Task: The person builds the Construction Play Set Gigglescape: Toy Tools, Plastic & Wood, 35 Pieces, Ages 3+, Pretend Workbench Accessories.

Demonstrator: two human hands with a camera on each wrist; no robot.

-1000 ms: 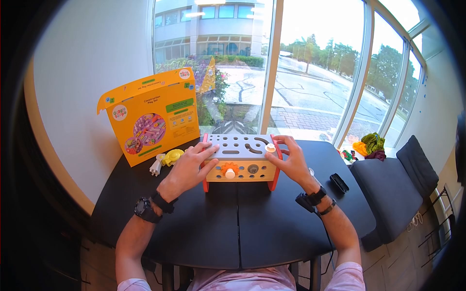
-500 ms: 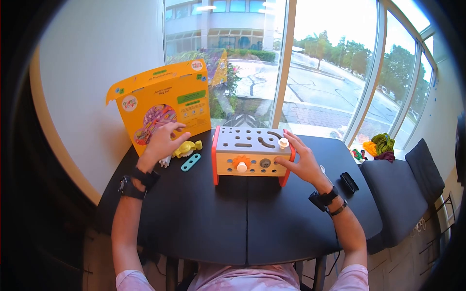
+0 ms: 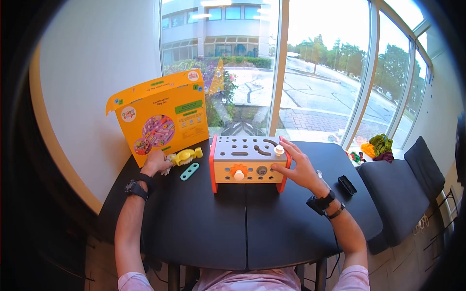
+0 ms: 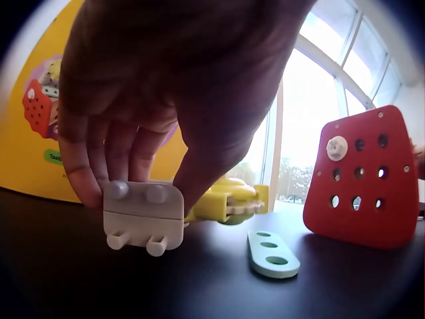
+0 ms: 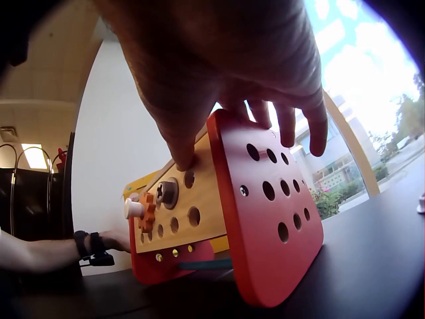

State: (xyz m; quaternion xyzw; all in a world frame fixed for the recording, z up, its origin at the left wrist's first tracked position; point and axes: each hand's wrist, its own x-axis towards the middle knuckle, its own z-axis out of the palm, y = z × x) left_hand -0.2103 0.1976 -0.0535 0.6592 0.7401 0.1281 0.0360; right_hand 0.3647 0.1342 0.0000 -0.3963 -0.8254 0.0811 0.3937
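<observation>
My left hand point(image 3: 154, 163), low at the table's left, grips a whitish plastic block point(image 4: 143, 219) with short pegs between thumb and fingers. Just beyond it lies a yellow plastic toy piece point(image 3: 186, 156), and a teal strip with three holes point(image 3: 189, 171) lies flat to its right. A toy workbench point(image 3: 223, 170) with grey slotted top, wooden front and red sides stands mid-table. An orange gear point(image 3: 237, 169) and a grey screw head point(image 3: 262, 170) are on its front. My right hand point(image 3: 302, 169) holds the bench's right end, thumb against the front, fingers over the red side panel point(image 5: 275, 206).
An orange toy box point(image 3: 160, 114) stands upright at the back left, close behind my left hand. A white knob point(image 3: 278, 150) sticks up from the bench top near my right fingers. A black case point(image 3: 347, 185) lies to the right, before a grey chair point(image 3: 403, 186).
My left hand has left the bench's left end, moved left and lowered onto the whitish block, which it now grips. The teal strip has come into view. My right hand stays at the bench.
</observation>
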